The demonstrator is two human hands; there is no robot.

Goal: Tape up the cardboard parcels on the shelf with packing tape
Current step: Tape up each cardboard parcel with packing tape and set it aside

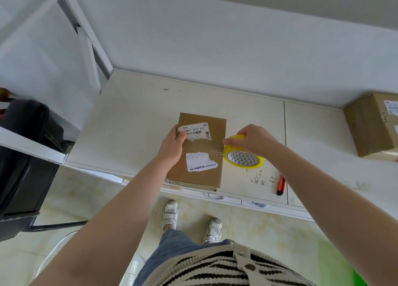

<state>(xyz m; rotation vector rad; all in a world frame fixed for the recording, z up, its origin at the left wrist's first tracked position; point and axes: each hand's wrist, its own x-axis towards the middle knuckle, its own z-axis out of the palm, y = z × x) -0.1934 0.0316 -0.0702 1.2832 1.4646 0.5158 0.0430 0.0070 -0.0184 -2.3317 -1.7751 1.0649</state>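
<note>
A flat brown cardboard parcel [215,132] with torn white labels lies on the white shelf [129,124], its near end at the shelf's front edge. My left hand [173,144] rests on the parcel's left side, thumb pressing by the upper label. Just right of the parcel, my right hand [254,140] grips a yellow roll of packing tape [243,156]. A clear strip of tape runs from the roll across the parcel's middle toward my left hand.
An orange and black box cutter [281,185] lies near the shelf's front edge on the right. A second cardboard box [370,124] stands at the far right against the wall. A black chair [28,156] stands left of the shelf. White shelf posts [90,38] rise at back left.
</note>
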